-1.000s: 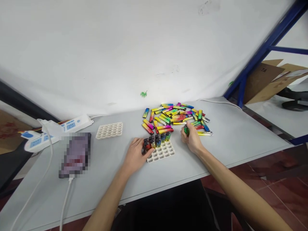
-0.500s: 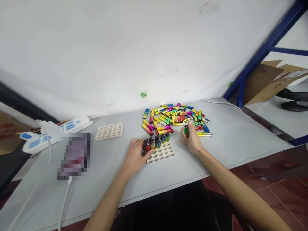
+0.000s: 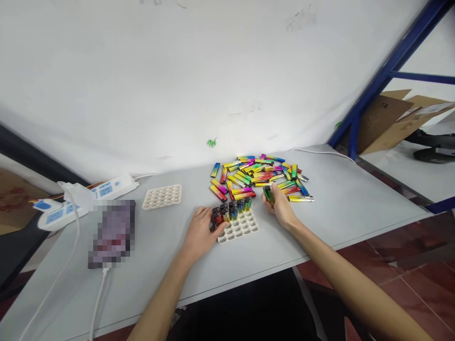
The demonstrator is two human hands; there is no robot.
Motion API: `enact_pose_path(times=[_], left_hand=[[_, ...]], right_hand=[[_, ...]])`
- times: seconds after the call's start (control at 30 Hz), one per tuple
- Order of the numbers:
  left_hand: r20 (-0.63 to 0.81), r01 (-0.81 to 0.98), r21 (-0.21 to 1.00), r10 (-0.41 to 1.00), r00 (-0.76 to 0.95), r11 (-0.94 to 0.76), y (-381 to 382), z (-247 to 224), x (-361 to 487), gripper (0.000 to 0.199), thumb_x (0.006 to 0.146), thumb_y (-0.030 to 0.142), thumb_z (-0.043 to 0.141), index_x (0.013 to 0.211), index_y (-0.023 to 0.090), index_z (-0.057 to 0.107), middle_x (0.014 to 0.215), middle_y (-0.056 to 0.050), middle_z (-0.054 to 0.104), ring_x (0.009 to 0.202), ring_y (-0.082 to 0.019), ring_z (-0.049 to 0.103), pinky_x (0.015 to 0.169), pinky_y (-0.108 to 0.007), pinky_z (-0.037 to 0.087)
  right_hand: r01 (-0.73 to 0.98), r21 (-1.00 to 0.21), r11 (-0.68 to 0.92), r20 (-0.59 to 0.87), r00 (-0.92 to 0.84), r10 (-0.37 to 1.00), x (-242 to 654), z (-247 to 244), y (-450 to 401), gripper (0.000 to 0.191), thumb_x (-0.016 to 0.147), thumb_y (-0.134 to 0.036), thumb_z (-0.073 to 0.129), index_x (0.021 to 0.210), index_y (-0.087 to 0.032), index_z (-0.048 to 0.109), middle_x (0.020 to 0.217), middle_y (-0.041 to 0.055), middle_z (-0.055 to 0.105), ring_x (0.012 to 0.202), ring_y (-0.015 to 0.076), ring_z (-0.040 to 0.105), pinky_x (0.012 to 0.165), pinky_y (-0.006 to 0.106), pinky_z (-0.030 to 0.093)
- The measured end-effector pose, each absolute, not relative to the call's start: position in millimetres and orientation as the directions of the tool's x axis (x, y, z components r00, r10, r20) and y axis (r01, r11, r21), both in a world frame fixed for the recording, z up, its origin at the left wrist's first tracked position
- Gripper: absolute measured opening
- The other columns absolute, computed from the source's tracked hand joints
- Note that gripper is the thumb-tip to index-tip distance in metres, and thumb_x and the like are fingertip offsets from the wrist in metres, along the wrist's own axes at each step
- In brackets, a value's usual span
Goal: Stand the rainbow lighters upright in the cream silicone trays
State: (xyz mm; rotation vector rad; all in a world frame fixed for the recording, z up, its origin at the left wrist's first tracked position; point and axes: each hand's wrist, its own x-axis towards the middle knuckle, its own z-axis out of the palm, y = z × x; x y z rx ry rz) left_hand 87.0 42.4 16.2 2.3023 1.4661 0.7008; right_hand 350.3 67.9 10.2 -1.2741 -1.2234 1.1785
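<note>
My left hand [image 3: 199, 236] is wrapped round the left end of a white tray with rows of holes [image 3: 240, 234], thumb at the front and fingers behind. Several lighters [image 3: 233, 211] with black tops stand upright in the tray's back and left holes, close against that hand. Just right of the tray, my right hand [image 3: 280, 207] grips a green lighter [image 3: 269, 194], its black top tilted up. Behind both hands lies a loose pile of shiny multicoloured lighters [image 3: 262, 177]. The fingertips of my left hand are partly hidden by the standing lighters.
A second white holed tray [image 3: 162, 196] lies to the left on the grey table [image 3: 341, 203]. Farther left are a blurred-out phone-like object [image 3: 113, 234] with a white cable and a power strip [image 3: 106, 188]. A white wall [image 3: 177, 94] rises behind; a blue frame [image 3: 377, 85] stands right.
My right hand has moved slightly left, away from the pile and towards the tray, with the green lighter in it. My left hand stays on the tray. The camera view has shifted a little.
</note>
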Motion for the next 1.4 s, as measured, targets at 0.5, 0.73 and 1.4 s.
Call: enact_pose_path(times=[0.5, 0.73, 1.4], left_hand=[[0.253, 0.734, 0.517, 0.897, 0.362, -0.441, 41.7, 16.8, 87.1, 0.018, 0.091, 0.038, 0.060, 0.086, 0.020, 0.059, 0.091, -0.005, 0.064, 0.095, -0.025, 0.052, 0.083, -0.041, 0.046], [0.251, 0.728, 0.525, 0.897, 0.364, -0.442, 40.9, 19.3, 87.6, 0.016, 0.090, 0.036, 0.061, 0.088, 0.021, 0.059, 0.092, -0.005, 0.064, 0.097, -0.025, 0.053, 0.083, -0.040, 0.046], [0.222, 0.731, 0.538, 0.907, 0.358, -0.420, 40.8, 20.0, 87.3, 0.018, 0.090, 0.038, 0.061, 0.086, 0.021, 0.058, 0.092, -0.005, 0.064, 0.097, -0.026, 0.052, 0.084, -0.041, 0.045]], right_hand=[[0.474, -0.835, 0.279, 0.268, -0.092, 0.959, 345.8, 49.0, 25.5, 0.026, 0.085, -0.048, 0.068, 0.089, -0.023, 0.063, 0.071, 0.0010, 0.063, 0.065, 0.0178, 0.056, 0.059, 0.030, 0.042], [0.710, -0.604, 0.363, 0.273, -0.244, 0.931, 322.4, 50.6, 31.3, 0.016, 0.089, -0.038, 0.066, 0.100, -0.026, 0.067, 0.104, 0.0049, 0.071, 0.067, 0.0175, 0.061, 0.064, 0.033, 0.047], [0.819, -0.506, 0.270, 0.389, -0.062, 0.919, 356.1, 41.7, 90.4, 0.020, 0.095, -0.035, 0.051, 0.092, -0.023, 0.065, 0.091, 0.0056, 0.072, 0.083, 0.0237, 0.061, 0.069, 0.034, 0.044]])
